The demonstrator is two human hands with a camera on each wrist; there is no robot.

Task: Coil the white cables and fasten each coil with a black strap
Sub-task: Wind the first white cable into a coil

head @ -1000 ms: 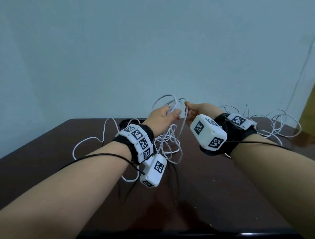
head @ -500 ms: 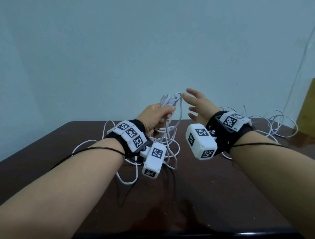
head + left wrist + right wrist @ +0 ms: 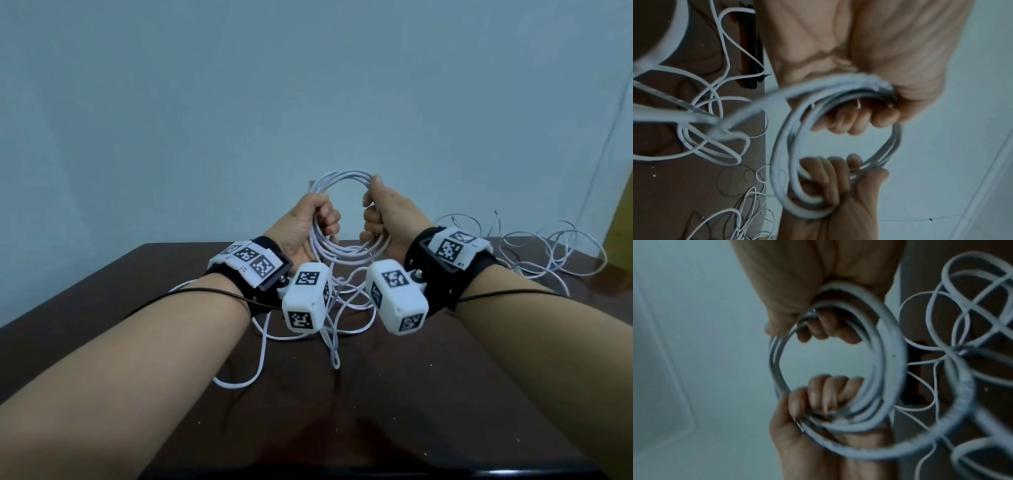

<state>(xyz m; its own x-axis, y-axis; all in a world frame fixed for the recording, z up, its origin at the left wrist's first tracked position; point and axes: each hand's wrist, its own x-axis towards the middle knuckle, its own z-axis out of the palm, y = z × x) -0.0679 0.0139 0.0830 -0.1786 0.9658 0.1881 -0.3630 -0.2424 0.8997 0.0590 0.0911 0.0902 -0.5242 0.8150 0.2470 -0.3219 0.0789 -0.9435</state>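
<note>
A round coil of white cable is held up above the dark table. My left hand grips the coil's left side and my right hand grips its right side, fingers of both curled round the strands. The left wrist view shows the coil with my left hand above and my right hand below. In the right wrist view the coil runs through my right hand and my left hand. Loose cable trails from the coil onto the table.
A second tangle of thinner white cable lies at the table's back right. A dark narrow thing, perhaps a strap, lies at the far edge behind the loose loops. A pale wall stands behind the table.
My right hand, open half a second ago, now grips the cable. Both hands have risen and the loose loops are gathered into one round coil between them.
</note>
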